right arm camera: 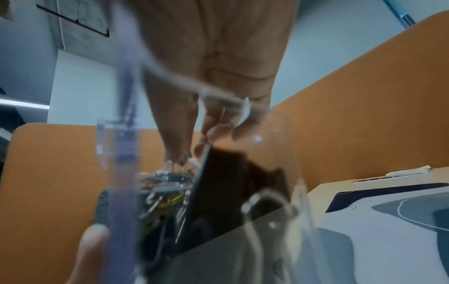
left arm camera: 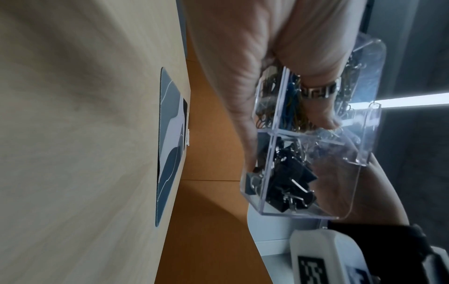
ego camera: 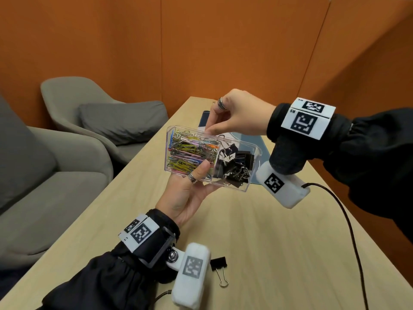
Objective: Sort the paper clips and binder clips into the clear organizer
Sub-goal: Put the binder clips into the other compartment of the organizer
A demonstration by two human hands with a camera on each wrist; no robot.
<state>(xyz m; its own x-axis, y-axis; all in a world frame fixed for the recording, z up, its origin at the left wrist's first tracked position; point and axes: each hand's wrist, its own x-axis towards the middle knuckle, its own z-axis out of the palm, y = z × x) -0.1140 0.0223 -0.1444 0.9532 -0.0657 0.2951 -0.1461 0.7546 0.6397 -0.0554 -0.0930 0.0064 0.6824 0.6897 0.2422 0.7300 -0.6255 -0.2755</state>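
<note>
One binder clip is all that lies loose on the table, close to you, just beside your left wrist and well below the clear organizer you are holding up in the air. Your left hand grips the organizer from beneath, thumb curled over its near wall on the side packed with colored paper clips; the black binder clips fill the right-hand compartment. Your right hand hangs above the far rim of the paper-clip side, thumb and forefinger drawn together at their tips; whether they are pinching a clip or only the rim, the views are too blurred to tell. The stray clip lies with its wire handles pointing toward you and its black body away, so its long axis runs roughly along your left forearm. It sits nearer your left hand, but that hand is occupied, so I judge the right hand would have to cross down and toward you to fetch it, then carry it up to the right compartment.
</note>
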